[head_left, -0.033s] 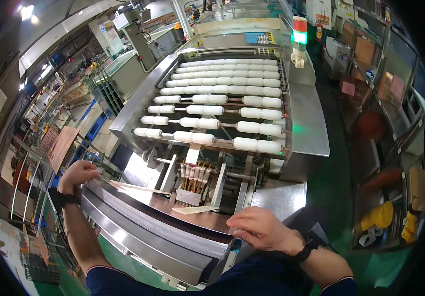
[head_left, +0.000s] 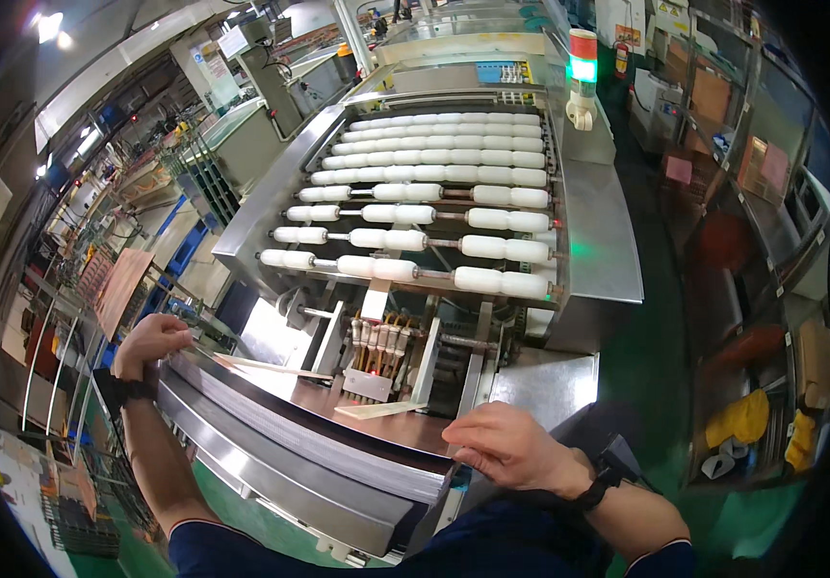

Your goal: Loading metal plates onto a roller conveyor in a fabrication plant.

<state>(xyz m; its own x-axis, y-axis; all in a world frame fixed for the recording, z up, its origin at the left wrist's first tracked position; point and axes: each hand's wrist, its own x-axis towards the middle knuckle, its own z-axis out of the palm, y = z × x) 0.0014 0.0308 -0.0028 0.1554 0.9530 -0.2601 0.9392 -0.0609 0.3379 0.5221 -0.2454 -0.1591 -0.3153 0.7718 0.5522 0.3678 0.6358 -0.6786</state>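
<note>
A thick stack of thin sheets (head_left: 290, 424), its pale layered edges facing me, runs across the front of a roller machine. My left hand (head_left: 152, 342) curls over the stack's left end, fingers bent inward. At the right end, my right hand (head_left: 506, 448) has its fingers pressed together and bent, the tips at the stack's corner. What lies under the fingers is hidden. Behind the stack's dark upper edge shows a copper-coloured surface (head_left: 415, 432). Two pale strips, a left one (head_left: 266, 366) and a right one (head_left: 381, 410), reach over that surface. Between them sits a metal block with brass-coloured tubes (head_left: 376, 352).
Rows of white rollers (head_left: 386, 241) fill the machine bed ahead. A signal tower (head_left: 583, 77) glows green at its right. Shelving with yellow cloths (head_left: 738, 419) stands at the right. Racks and a copper-coloured sheet (head_left: 124, 289) stand at the left.
</note>
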